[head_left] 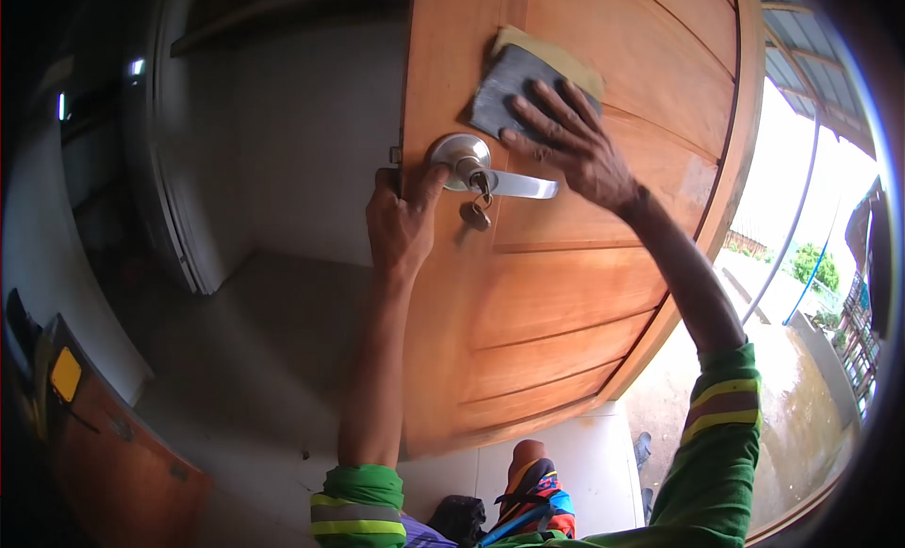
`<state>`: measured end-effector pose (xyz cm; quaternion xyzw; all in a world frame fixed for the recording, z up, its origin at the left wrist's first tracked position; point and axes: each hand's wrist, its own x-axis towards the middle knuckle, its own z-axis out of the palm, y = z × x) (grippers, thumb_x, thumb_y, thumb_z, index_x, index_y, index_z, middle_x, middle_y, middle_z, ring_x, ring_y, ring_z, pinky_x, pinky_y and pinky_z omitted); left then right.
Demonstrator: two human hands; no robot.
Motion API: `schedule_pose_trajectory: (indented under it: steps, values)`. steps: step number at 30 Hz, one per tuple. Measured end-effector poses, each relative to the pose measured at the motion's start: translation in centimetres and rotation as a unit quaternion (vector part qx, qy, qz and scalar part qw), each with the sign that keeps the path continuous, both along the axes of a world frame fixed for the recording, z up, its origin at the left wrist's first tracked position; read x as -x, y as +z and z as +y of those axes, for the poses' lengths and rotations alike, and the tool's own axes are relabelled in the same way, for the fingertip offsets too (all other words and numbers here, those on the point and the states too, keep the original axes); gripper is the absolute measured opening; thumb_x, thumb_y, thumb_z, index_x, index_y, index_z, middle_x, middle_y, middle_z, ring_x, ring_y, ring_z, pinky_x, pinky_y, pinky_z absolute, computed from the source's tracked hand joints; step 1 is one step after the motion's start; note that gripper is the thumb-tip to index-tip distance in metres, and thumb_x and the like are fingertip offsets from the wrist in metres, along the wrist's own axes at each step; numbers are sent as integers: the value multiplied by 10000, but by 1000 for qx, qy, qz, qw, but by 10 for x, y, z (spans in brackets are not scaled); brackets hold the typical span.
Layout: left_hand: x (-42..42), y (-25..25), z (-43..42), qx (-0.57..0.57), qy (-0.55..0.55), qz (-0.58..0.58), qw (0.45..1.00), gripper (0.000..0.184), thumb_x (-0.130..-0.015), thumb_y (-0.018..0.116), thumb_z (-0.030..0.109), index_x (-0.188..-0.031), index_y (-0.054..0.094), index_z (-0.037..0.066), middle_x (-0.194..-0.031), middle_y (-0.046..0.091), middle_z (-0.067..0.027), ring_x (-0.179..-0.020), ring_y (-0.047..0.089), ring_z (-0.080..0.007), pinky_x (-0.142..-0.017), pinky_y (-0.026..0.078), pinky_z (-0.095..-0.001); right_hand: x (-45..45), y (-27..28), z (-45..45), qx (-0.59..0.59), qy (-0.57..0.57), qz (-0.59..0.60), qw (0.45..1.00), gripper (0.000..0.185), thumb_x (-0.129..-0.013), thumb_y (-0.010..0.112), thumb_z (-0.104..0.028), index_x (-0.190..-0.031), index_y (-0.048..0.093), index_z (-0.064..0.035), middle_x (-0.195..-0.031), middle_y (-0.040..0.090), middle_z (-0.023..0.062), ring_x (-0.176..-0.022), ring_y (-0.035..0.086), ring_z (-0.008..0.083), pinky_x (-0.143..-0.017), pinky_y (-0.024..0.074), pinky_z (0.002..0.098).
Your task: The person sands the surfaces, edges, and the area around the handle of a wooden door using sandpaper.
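Observation:
A wooden panelled door stands ajar before me. My left hand grips its left edge, thumb on the near face beside the round handle plate and fingers wrapped behind, partly hidden. My right hand holds a sheet of sandpaper, dark grey with a tan part showing above, against the door's upper face. Its fingers lie spread and flat over the sheet. Between the hands is a silver lever handle, with a key in its lock and another key hanging from a ring.
A dark room with a tiled floor lies left of the door. At lower left a brown wooden panel stands near a yellow object. Bright outdoor ground shows at right. A black bag-like bundle is at the bottom.

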<state>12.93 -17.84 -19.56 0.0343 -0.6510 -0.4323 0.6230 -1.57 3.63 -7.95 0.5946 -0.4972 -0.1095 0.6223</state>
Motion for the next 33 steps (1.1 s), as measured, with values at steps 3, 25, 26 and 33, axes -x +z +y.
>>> schedule_pose_trajectory:
  steps: [3, 25, 26, 33]
  values:
    - [-1, -5, 7, -18, -20, -12, 1000, 557, -920, 767, 453, -1026, 618, -74, -960, 720, -266, -898, 713, -418, -786, 542, -469, -5, -21, -1, 28, 49, -60, 997, 609, -944, 552, -136, -1524, 512, -320, -1659, 375, 4, -1547, 303, 304, -1274, 220, 580]
    - [-4, -8, 3, -14, -13, -11, 1000, 596, -938, 738, 510, -1100, 616, -51, -1014, 727, -227, -945, 716, -340, -825, 545, -433, -56, -111, -75, 287, 152, -277, 904, 623, -878, 686, -128, -1487, 553, -121, -1583, 485, 94, -1503, 356, 423, -1228, 143, 665]
    - [-3, -9, 3, -2, -11, 9, 1000, 597, -936, 739, 511, -1105, 618, -49, -1018, 727, -230, -950, 717, -347, -825, 545, -435, -63, -95, -80, 319, 170, -239, 901, 559, -903, 700, -209, -1450, 597, -159, -1565, 509, 71, -1498, 369, 409, -1226, 150, 665]
    - [-9, -9, 9, 7, 2, 15, 1000, 590, -928, 753, 497, -1118, 624, -47, -1027, 732, -234, -961, 720, -367, -825, 544, -436, -24, -71, -52, 243, 151, -126, 950, 540, -857, 755, -377, -1384, 656, -311, -1575, 505, 7, -1511, 356, 389, -1228, 167, 666]
